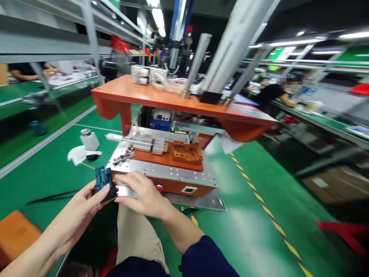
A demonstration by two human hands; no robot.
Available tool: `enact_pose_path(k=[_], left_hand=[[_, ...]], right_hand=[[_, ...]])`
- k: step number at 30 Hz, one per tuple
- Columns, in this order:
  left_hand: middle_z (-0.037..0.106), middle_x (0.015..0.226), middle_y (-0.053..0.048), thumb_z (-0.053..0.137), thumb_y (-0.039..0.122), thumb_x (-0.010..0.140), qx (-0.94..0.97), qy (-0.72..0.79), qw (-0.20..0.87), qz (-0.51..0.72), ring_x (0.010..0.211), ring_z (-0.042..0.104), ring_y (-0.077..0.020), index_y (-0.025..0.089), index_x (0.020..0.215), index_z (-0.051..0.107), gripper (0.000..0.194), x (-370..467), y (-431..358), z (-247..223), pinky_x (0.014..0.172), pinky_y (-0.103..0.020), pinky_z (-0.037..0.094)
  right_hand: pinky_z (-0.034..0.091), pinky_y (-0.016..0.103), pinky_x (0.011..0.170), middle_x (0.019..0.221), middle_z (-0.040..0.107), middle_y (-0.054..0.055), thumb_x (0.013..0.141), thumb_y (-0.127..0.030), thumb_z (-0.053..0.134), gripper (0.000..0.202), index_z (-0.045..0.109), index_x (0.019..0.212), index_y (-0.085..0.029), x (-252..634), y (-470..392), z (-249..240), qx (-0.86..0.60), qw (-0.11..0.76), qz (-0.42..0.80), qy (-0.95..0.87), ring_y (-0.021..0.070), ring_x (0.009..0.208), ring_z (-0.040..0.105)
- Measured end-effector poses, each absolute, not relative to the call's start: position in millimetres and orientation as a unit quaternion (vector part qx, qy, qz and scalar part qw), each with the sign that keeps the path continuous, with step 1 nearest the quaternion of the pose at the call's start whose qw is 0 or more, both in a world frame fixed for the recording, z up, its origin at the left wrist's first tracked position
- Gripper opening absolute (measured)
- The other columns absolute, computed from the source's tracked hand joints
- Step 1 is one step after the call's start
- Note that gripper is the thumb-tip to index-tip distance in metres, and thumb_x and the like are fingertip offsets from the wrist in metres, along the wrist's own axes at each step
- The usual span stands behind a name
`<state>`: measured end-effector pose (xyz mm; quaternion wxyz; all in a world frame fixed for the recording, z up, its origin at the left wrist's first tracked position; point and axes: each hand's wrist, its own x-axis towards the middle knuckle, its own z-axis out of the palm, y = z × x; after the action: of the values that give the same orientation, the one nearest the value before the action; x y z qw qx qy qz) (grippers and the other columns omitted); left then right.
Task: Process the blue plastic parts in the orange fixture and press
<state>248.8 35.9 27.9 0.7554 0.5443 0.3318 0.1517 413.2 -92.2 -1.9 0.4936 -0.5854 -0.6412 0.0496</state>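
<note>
My left hand (89,198) grips a small dark blue moulded plastic part (103,179) with raised ribs, held upright in front of the machine's left corner. My right hand (141,194) is at the part's right side, its thumb and fingers curved round that edge. A bright silvery patch shows between those fingers; I cannot tell whether it is a held piece or the machine's plate behind. Beyond the hands is an orange press-like machine with a perforated metal bed (170,173). On the bed sit an orange-brown fixture block (187,152) and a metal cylinder slide (141,142).
Left of the machine, a white bottle (90,140) and a white cloth (82,154) lie on the green surface. An orange block (19,236) is at lower left. A red button (159,187) marks the machine's front. Co-workers sit at benches on both sides.
</note>
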Motion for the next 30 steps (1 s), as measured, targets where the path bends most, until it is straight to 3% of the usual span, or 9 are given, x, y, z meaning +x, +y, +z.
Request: enact_pose_path(k=[3, 6, 9, 13, 16, 20, 24, 27, 30], left_hand=[[0.071, 0.13, -0.008, 0.081, 0.054, 0.077, 0.665, 0.276, 0.687, 0.094, 0.118, 0.066, -0.0318, 0.027, 0.129, 0.068, 0.06, 289, 26, 28, 0.097, -0.042, 0.057], [0.071, 0.13, -0.008, 0.081, 0.056, 0.075, 0.779, 0.197, 0.586, 0.105, 0.118, 0.066, -0.0331, 0.026, 0.126, 0.069, 0.061, 335, 16, 31, 0.1, -0.044, 0.055], [0.072, 0.126, -0.009, 0.077, 0.054, 0.078, 0.864, 0.095, 0.473, 0.144, 0.115, 0.068, -0.0323, 0.024, 0.126, 0.067, 0.057, 393, 9, 38, 0.1, -0.044, 0.053], [0.074, 0.124, -0.011, 0.07, 0.041, 0.087, 0.92, -0.008, 0.351, 0.177, 0.115, 0.069, -0.0312, 0.021, 0.128, 0.067, 0.046, 474, 2, 49, 0.101, -0.043, 0.051], [0.073, 0.125, -0.014, 0.067, 0.032, 0.089, 0.948, -0.05, 0.278, 0.149, 0.117, 0.068, -0.032, 0.019, 0.126, 0.067, 0.04, 516, -4, 52, 0.1, -0.042, 0.051], [0.071, 0.129, -0.018, 0.06, 0.035, 0.093, 0.972, -0.073, 0.21, 0.08, 0.119, 0.067, -0.0348, 0.017, 0.129, 0.066, 0.041, 540, -15, 44, 0.099, -0.045, 0.051], [0.05, 0.153, -0.023, 0.051, 0.051, 0.098, 0.977, -0.094, 0.167, 0.091, 0.144, 0.045, -0.0365, 0.011, 0.146, 0.052, 0.063, 543, -30, 31, 0.121, -0.055, 0.029], [0.04, 0.16, -0.023, 0.05, 0.064, 0.095, 0.978, -0.101, 0.135, 0.124, 0.151, 0.033, -0.0364, 0.01, 0.152, 0.044, 0.078, 522, -30, 28, 0.126, -0.057, 0.013], [0.04, 0.162, -0.017, 0.05, 0.059, 0.097, 0.967, -0.057, 0.139, 0.205, 0.153, 0.031, -0.0346, 0.019, 0.155, 0.04, 0.072, 468, -5, 26, 0.127, -0.058, 0.007]], right_hand=[[0.054, 0.04, 0.093, 0.106, 0.07, 0.008, 0.099, -0.029, 0.062, 0.02, 0.072, 0.115, -0.025, 475, -155, 11, -0.657, 0.526, -0.06, -0.537, 0.0232, 0.101, 0.065], [0.053, 0.037, 0.083, 0.096, 0.07, 0.007, 0.098, -0.026, 0.06, 0.015, 0.074, 0.098, -0.023, 526, -207, 18, -0.729, 0.52, -0.155, -0.417, 0.0217, 0.092, 0.065], [0.051, 0.034, 0.074, 0.093, 0.07, 0.006, 0.097, -0.029, 0.06, 0.016, 0.074, 0.096, -0.021, 554, -235, 11, -0.753, 0.531, -0.193, -0.339, 0.0192, 0.082, 0.063], [0.05, 0.032, 0.077, 0.094, 0.07, 0.006, 0.098, -0.033, 0.06, 0.019, 0.074, 0.097, -0.02, 557, -252, -16, -0.744, 0.578, -0.191, -0.275, 0.0191, 0.086, 0.064], [0.051, 0.033, 0.078, 0.094, 0.07, 0.007, 0.098, -0.039, 0.061, 0.024, 0.073, 0.098, -0.019, 553, -264, -38, -0.731, 0.627, -0.175, -0.205, 0.0199, 0.087, 0.065], [0.049, 0.03, 0.071, 0.089, 0.069, 0.005, 0.095, -0.043, 0.064, 0.027, 0.073, 0.098, -0.018, 554, -279, -56, -0.71, 0.673, -0.153, -0.137, 0.0177, 0.079, 0.061], [0.045, 0.027, 0.063, 0.085, 0.069, 0.004, 0.091, -0.047, 0.068, 0.031, 0.074, 0.096, -0.017, 560, -280, -63, -0.686, 0.71, -0.121, -0.099, 0.0149, 0.07, 0.055], [0.045, 0.027, 0.062, 0.09, 0.071, 0.006, 0.089, -0.05, 0.07, 0.034, 0.074, 0.096, -0.017, 563, -279, -67, -0.667, 0.731, -0.125, -0.07, 0.0146, 0.07, 0.055], [0.051, 0.031, 0.072, 0.1, 0.073, 0.008, 0.089, -0.052, 0.068, 0.037, 0.074, 0.1, -0.018, 563, -289, -78, -0.679, 0.718, -0.148, -0.047, 0.0175, 0.079, 0.062]])
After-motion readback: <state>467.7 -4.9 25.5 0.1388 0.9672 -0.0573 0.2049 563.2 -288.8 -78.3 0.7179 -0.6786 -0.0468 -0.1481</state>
